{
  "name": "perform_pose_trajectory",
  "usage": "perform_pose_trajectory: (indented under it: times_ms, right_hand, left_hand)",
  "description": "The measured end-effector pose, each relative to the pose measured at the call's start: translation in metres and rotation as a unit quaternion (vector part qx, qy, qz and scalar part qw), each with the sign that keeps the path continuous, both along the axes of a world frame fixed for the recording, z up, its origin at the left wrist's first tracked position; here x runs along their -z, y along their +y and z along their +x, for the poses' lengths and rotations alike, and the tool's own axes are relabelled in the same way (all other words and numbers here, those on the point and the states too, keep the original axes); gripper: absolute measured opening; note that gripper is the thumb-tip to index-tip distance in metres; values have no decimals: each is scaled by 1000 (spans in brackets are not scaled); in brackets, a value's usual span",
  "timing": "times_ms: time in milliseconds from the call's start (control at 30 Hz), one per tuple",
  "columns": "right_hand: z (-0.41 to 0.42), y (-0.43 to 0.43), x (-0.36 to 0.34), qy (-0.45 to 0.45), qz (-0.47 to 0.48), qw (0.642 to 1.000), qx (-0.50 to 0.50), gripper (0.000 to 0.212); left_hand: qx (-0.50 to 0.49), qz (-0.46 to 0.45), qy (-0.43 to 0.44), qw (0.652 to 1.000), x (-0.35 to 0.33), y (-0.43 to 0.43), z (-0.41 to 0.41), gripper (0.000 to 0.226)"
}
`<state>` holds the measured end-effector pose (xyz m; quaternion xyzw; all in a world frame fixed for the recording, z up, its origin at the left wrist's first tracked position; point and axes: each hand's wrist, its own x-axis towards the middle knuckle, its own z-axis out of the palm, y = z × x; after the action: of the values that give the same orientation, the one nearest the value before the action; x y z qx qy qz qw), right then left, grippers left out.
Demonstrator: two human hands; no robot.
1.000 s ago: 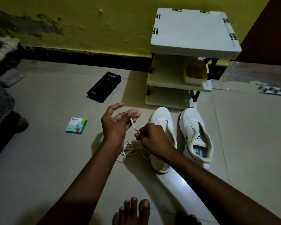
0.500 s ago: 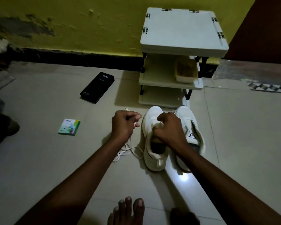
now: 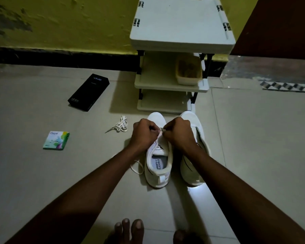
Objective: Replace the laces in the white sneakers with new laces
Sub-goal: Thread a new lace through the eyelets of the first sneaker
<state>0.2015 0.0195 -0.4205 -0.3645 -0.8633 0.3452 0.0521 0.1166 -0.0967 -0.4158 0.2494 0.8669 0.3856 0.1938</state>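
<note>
Left hand (image 3: pixel 144 133) has moved in beside right hand (image 3: pixel 179 133) over the left white low-top sneaker (image 3: pixel 158 166). Both pinch a thin white lace (image 3: pixel 160 132) at the eyelets. Threading likely starting.

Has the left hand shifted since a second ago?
Yes. The left hand moved right, from left of the shoe rack to over the left sneaker, where it pinches the lace.
</note>
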Motion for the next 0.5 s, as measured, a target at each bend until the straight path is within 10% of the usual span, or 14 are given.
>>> perform_pose_trajectory:
  times_ms: [500]
  right_hand:
    - [1, 4, 3, 31, -49, 998, 34, 25]
  left_hand:
    - [18, -19, 96, 995, 8, -1, 16, 14]
